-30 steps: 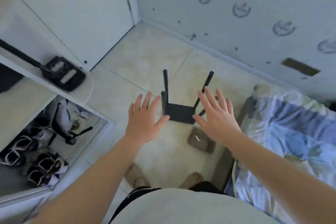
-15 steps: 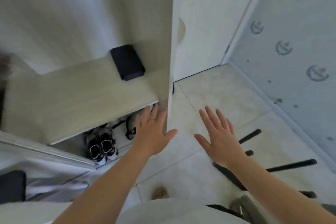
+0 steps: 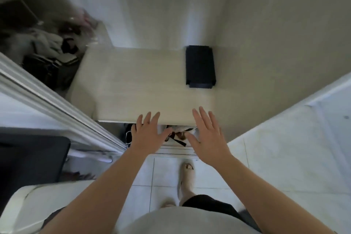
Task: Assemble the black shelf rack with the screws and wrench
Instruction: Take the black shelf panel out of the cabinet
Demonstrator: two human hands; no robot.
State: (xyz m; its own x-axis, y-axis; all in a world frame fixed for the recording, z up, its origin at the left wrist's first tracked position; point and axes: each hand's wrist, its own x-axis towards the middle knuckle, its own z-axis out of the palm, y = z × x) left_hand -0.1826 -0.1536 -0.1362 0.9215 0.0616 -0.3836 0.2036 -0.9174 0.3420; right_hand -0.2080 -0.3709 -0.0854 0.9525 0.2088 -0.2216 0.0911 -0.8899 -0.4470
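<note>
Pale wooden shelf (image 3: 142,85) dead ahead. Tucked under its front edge, shoes (image 3: 177,136) with dark straps showing. Left of the shelf sits a blurred heap of clothes and bags (image 3: 47,57). A white door frame (image 3: 57,104) runs slantwise past its left corner, and pale floor tiles (image 3: 284,157) spread to its right.

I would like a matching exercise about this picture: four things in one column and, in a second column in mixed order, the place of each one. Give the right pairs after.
Things
1. black box
2. right hand
3. foot in a pale slipper
4. shoes

Places
A. on the white floor tiles
B. in the space under the pale shelf top
C. on the shelf top, toward its right rear corner
D. held out with fingers spread, at the shelf top's front edge

Pairs: 1-C, 2-D, 3-A, 4-B
</note>
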